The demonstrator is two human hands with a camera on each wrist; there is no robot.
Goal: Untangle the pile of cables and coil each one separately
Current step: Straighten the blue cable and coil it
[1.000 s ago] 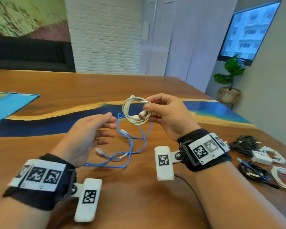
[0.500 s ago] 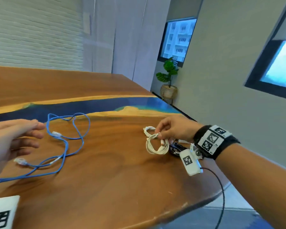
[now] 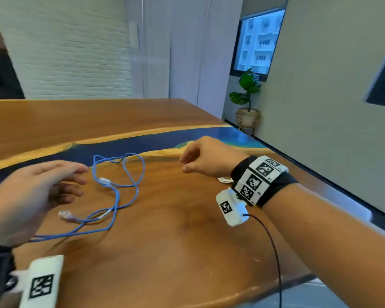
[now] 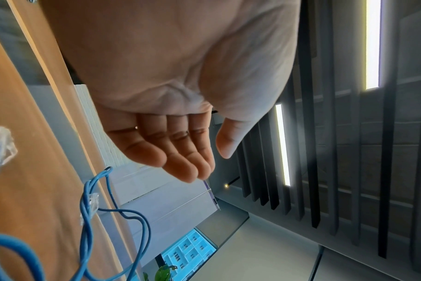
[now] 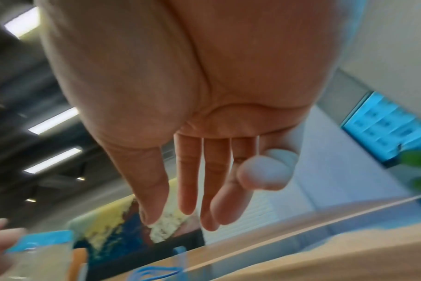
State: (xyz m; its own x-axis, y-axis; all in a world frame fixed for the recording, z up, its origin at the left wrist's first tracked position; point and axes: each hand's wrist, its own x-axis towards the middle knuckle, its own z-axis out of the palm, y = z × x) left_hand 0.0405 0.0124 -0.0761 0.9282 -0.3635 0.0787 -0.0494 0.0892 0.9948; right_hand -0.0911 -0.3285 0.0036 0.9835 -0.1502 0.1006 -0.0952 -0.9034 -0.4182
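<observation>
A loose blue network cable [image 3: 118, 192] sprawls in open loops on the wooden table [image 3: 169, 252], with clear plugs [image 3: 65, 214] at its ends; it also shows in the left wrist view as blue cable [image 4: 89, 218]. My left hand [image 3: 38, 192] hovers just left of it, fingers relaxed and empty [image 4: 180, 152]. My right hand [image 3: 200, 158] hangs above the table to the cable's right, fingers straight and empty [image 5: 204, 180]. A bit of the coiled white cable [image 3: 225, 180] peeks out from behind my right wrist.
The table's right edge [image 3: 298, 278] runs close below my right forearm. A thin black wire [image 3: 273, 252] trails from the right wrist camera. A potted plant [image 3: 248, 101] stands on the floor by the far wall.
My right hand has let go of the coiled white cable at the table's right side and swung back left, empty. The left hand stays open beside the blue cable.
</observation>
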